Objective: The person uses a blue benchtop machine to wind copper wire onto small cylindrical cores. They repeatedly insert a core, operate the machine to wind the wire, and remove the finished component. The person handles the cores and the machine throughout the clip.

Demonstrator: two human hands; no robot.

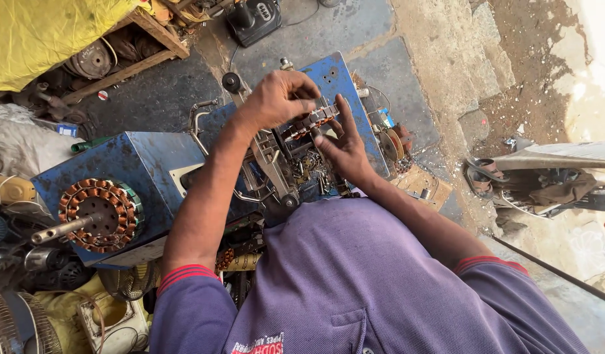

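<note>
A copper-wound stator ring (310, 122), at the centre over the blue winding machine (151, 164), is gripped by the left hand (276, 98) and right hand (341, 147); a second wound stator (99, 215) is seen left

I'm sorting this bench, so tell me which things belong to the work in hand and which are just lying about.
In the work:
left hand and right hand, both on the copper-wound ring
blue winding machine under it

Lying about:
wound ring on a shaft
black box
yellow sheet
wooden crate
sandals
</note>
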